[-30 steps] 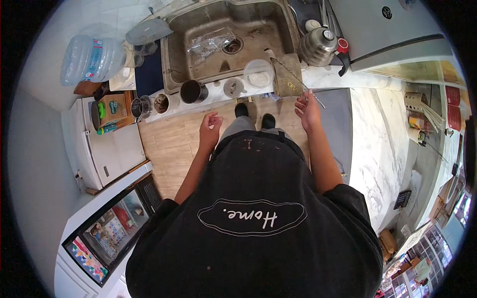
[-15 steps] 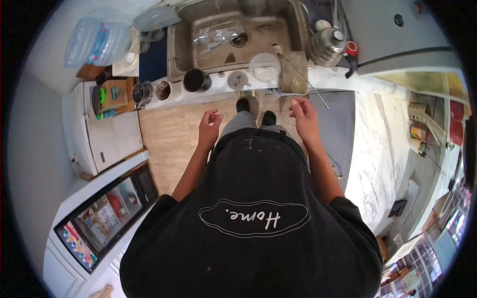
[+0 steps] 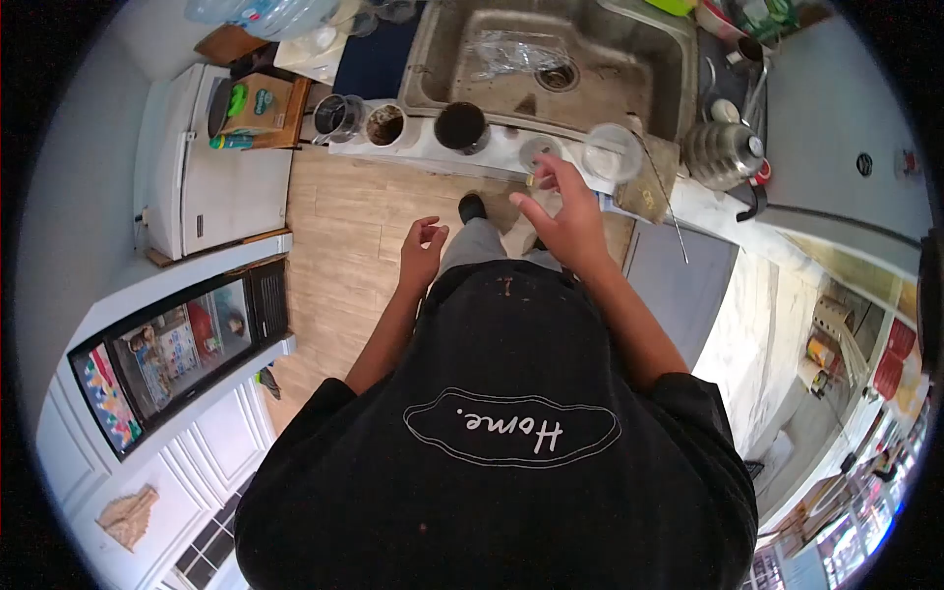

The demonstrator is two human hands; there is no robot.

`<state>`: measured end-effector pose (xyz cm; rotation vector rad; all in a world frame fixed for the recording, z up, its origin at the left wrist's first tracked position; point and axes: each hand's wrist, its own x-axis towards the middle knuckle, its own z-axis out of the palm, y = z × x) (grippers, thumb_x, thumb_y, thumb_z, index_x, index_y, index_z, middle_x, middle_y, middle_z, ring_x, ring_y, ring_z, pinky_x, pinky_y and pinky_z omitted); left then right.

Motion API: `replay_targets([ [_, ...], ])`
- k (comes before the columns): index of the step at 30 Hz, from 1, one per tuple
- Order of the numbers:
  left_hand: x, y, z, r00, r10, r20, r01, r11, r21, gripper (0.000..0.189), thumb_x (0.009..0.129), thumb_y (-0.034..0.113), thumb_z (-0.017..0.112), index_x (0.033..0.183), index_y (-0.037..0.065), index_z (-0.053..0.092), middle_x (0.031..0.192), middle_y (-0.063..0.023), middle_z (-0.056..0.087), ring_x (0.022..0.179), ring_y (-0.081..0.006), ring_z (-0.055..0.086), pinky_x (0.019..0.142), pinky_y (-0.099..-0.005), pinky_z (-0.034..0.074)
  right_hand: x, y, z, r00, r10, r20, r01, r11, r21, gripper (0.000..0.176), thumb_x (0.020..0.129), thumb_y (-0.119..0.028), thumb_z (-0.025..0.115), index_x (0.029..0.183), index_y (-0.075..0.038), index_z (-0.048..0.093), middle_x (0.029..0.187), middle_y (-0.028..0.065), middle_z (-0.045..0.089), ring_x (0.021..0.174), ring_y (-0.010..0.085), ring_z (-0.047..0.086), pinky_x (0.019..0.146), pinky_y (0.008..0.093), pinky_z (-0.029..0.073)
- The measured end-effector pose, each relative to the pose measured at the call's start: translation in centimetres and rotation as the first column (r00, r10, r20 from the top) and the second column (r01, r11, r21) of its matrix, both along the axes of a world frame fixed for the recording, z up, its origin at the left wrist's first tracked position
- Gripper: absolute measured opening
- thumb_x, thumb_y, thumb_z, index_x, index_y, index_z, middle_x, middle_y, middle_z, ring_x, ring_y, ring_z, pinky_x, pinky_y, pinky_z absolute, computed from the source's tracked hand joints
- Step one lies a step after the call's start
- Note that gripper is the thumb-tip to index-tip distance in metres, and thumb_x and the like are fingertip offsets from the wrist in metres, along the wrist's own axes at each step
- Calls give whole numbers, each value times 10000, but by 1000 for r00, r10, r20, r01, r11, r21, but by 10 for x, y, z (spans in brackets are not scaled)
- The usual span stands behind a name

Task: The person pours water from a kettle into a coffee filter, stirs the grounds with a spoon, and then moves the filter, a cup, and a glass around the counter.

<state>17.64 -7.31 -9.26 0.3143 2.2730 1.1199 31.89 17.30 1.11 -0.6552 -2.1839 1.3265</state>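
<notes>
The right hand (image 3: pixel 562 214) is stretched forward over the edge of the counter (image 3: pixel 433 152), wide open with the fingers spread and the palm turned down. It grips nothing that shows. Its fingertips lie just short of a small round lid (image 3: pixel 539 149) on the counter's edge. Whether they touch it cannot be told. A tiny yellowish speck sits by one fingertip, too small to make out. Just beside the lid, toward the person's right, stands a clear plastic tub (image 3: pixel 612 153). Beyond that a brown paper bag (image 3: pixel 653 183) leans with a thin rod (image 3: pixel 673 211) sticking out of it.

The left hand (image 3: pixel 422 247) hangs lower, over the wooden floor (image 3: pixel 334 246) and well apart from the counter. It is curled nearly closed, the fingers bent in toward the thumb, and it holds nothing.

Along the counter edge to the left of the lid stand a dark cup (image 3: pixel 460 126), a cup of brown stuff (image 3: pixel 384 124) and a glass cup (image 3: pixel 334 114). Behind them is the sink (image 3: pixel 629 84), with a crumpled plastic bag (image 3: pixel 513 51) lying near its drain. A metal kettle (image 3: pixel 723 152) stands at the sink's right end. A small white fridge (image 3: pixel 211 192) stands at the left, with a cardboard box (image 3: pixel 258 103) on top.
</notes>
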Motion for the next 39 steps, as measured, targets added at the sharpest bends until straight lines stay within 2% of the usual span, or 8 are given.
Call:
replay_targets([
  [7, -35, -24, -8, 996, 88, 17, -89, 995, 41, 371, 940, 266, 690, 1223, 37, 613, 1023, -110, 687, 968, -189, 641, 891, -345, 499, -85, 2, -9, 997, 67, 30, -73, 966, 247, 773, 712, -184, 860, 1366, -52, 469, 1257, 184, 561, 1141, 369, 575, 964, 443, 480],
  [8, -45, -30, -15, 996, 87, 9, -88, 995, 50, 363, 934, 260, 698, 1211, 39, 616, 1001, -106, 690, 944, -182, 647, 872, -337, 508, -93, 0, -7, 992, 74, 103, -92, 978, 186, 818, 690, -198, 866, 1386, -67, 456, 1320, 197, 534, 1218, 402, 523, 1012, 473, 441],
  [12, -90, -50, -18, 998, 59, -16, -58, 997, 45, 364, 927, 259, 708, 1204, 40, 618, 979, -98, 689, 910, -177, 647, 842, -326, 515, -121, -9, -8, 974, 47, 222, -106, 959, 262, 904, 698, -210, 865, 1464, -121, 394, 1395, 191, 500, 1292, 400, 479, 1053, 463, 415],
  [15, -130, -66, -19, 997, 78, 9, -78, 995, 58, 375, 923, 265, 712, 1208, 40, 617, 975, -94, 685, 905, -179, 639, 833, -331, 516, -135, -15, -4, 941, 37, 337, -137, 951, 278, 932, 692, -194, 869, 1479, -125, 375, 1399, 195, 493, 1298, 403, 472, 1064, 460, 411],
  [26, -255, -92, -44, 994, -103, 32, 104, 994, -23, 393, 929, 299, 702, 1216, 42, 622, 1014, -120, 704, 946, -199, 650, 869, -351, 511, -162, -41, -10, 896, -203, 396, 89, 954, 286, 947, 688, -128, 867, 1488, -114, 360, 1368, 217, 502, 1257, 424, 494, 1043, 480, 422],
  [27, -261, -94, -47, 993, -114, 35, 115, 993, -20, 392, 930, 299, 702, 1215, 42, 623, 1014, -119, 706, 945, -199, 650, 871, -351, 511, -163, -45, -12, 884, -222, 410, 102, 950, 295, 945, 688, -121, 865, 1487, -110, 361, 1355, 222, 510, 1246, 428, 501, 1038, 482, 425],
  [28, -267, -98, -50, 992, -123, 38, 124, 992, -21, 391, 930, 299, 702, 1214, 41, 623, 1013, -118, 707, 945, -200, 651, 873, -352, 511, -163, -46, -19, 889, -226, 399, 119, 954, 276, 947, 686, -167, 862, 1491, -184, 363, 1423, 195, 470, 1294, 413, 477, 1027, 513, 419],
  [39, -288, -135, -66, 993, -84, 80, 88, 995, -43, 376, 947, 283, 686, 1233, 47, 618, 1010, -111, 689, 951, -186, 635, 886, -345, 493, -171, -55, -24, 861, -307, 405, 188, 933, 306, 937, 686, -126, 865, 1488, -138, 379, 1401, 210, 483, 1287, 418, 485, 1041, 497, 437],
])
